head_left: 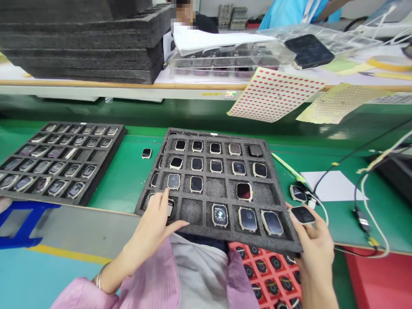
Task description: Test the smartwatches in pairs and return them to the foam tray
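Note:
My left hand (153, 221) reaches over the front left of a black foam tray (216, 187), index finger and thumb stretched out and apart. Its index fingertip is at the lower edge of a watch case (174, 182) lying in a pocket. Between the fingers of my right hand (317, 244), at the tray's front right corner, is a square smartwatch case (302, 215) with a dark screen. Most tray pockets hold similar watches; one watch (219, 215) shows a lit dial. Another watch (244, 192) sits slightly off-centre, and a few pockets are bare.
A second filled foam tray (93, 189) lies at left, with a loose watch (146, 153) between the trays. At right are a watch (298, 193), cables (362, 219) and white paper (333, 185). Below is a red tray (267, 268). Stacked foam (96, 56) stands on the shelf.

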Demonstrator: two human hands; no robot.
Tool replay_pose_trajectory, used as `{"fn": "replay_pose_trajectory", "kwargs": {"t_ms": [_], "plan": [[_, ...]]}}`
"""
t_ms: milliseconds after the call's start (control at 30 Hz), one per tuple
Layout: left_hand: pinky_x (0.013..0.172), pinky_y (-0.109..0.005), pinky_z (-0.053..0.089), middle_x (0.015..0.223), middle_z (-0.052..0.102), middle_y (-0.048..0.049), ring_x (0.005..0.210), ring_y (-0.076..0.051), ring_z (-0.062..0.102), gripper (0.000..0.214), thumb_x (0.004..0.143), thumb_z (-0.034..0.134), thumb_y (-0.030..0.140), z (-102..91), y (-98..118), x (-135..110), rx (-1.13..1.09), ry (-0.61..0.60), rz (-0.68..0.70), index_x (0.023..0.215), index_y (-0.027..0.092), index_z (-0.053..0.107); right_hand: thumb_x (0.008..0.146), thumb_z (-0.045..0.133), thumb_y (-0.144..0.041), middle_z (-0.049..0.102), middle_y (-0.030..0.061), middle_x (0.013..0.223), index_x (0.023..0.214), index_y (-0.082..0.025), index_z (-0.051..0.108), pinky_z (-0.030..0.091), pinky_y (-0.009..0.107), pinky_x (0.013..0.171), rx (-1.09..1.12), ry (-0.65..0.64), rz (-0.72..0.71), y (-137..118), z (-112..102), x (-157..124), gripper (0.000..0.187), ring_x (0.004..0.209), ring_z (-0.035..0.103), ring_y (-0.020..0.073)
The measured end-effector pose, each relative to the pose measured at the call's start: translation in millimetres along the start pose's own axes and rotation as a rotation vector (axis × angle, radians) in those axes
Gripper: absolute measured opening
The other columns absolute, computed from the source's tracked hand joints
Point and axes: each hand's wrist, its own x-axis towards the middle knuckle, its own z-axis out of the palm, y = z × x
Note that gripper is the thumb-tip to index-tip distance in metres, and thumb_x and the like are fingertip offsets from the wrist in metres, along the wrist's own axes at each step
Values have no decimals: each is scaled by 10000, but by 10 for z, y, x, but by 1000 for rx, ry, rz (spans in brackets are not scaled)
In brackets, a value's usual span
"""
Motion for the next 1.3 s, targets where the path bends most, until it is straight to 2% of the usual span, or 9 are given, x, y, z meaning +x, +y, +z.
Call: {"fn": "replay_pose_trajectory", "kwargs": {"t_ms": [133,233,333,467,600,800,933,1100,1300], "plan": [[860,-546,441,1176,494,-244,1080,-389,484,673,869,541,534,-53,169,80,210,162,-4,1304,30,442,644,842,-216,713,57,1070,1242,-243,557,551,301,789,106,29,-180,-165,45,-140,664,965,679,208],[835,-470,440,1123,535,-183,1005,-316,512,347,946,467,392,22,444,145,173,237,67,1148,118,538,656,817,-139,706,56,1060,1264,-276,548,505,231,576,138,45,-309,-398,83,-200,679,667,646,135],[763,-417,424,982,588,-128,873,-274,526,206,957,457,299,258,781,203,210,67,190,1037,157,584,687,784,-140,696,81,1061,1311,-287,517,372,201,403,188,-195,-192,-629,183,-292,694,503,504,97],[714,-403,421,891,571,-116,823,-283,522,159,917,533,248,578,1042,266,268,-43,149,1010,138,600,830,663,-311,627,128,1230,1396,-300,420,403,249,419,216,-556,56,-757,404,-458,616,580,532,145],[763,-408,450,958,556,-109,884,-274,542,243,909,550,241,604,992,294,35,-38,77,1131,141,558,907,574,-400,585,154,1297,1441,-293,355,453,277,438,259,-721,167,-679,561,-532,587,645,586,178],[719,-271,493,985,514,-54,853,-174,561,135,846,646,310,366,798,352,-840,-201,-10,849,176,644,886,643,-347,651,146,1192,1347,-253,481,481,265,441,353,-802,200,-566,633,-546,497,556,599,140],[626,-230,477,917,587,-52,740,-135,558,212,841,662,342,259,663,396,-1212,-208,-170,927,152,623,873,668,-351,665,141,1152,1232,-224,576,496,278,436,365,-878,185,-568,710,-581,392,514,603,132],[552,-222,445,762,575,-8,653,-127,539,413,882,605,400,219,590,385,-1349,-198,-248,1207,175,486,897,644,-352,675,123,1101,1279,-233,549,500,254,439,331,-1009,187,-520,846,-575,411,557,642,148],[507,-204,415,683,513,53,488,-75,472,460,865,622,339,295,599,331,-1135,-228,-261,1251,186,424,907,632,-339,674,128,1088,1292,-218,546,492,229,446,315,-1023,240,-416,881,-553,412,576,627,133]]}}
